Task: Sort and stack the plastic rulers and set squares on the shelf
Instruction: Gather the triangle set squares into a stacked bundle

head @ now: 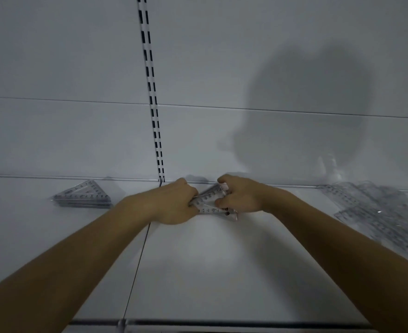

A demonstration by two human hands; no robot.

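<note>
Both hands gripped one clear set-square bundle [212, 203] at mid-shelf: left hand [174, 205] curled round its left end, right hand [239, 195] pinching its right end. White shelf [198, 260] beneath. Stacked set squares [84, 195] lay well left; loose rulers [376, 212] spread at far right

Set-square stack [84, 197] left — loose rulers [376, 212] right.

Clear set squares [84, 194], black numerals; white shelf [198, 260].
</note>
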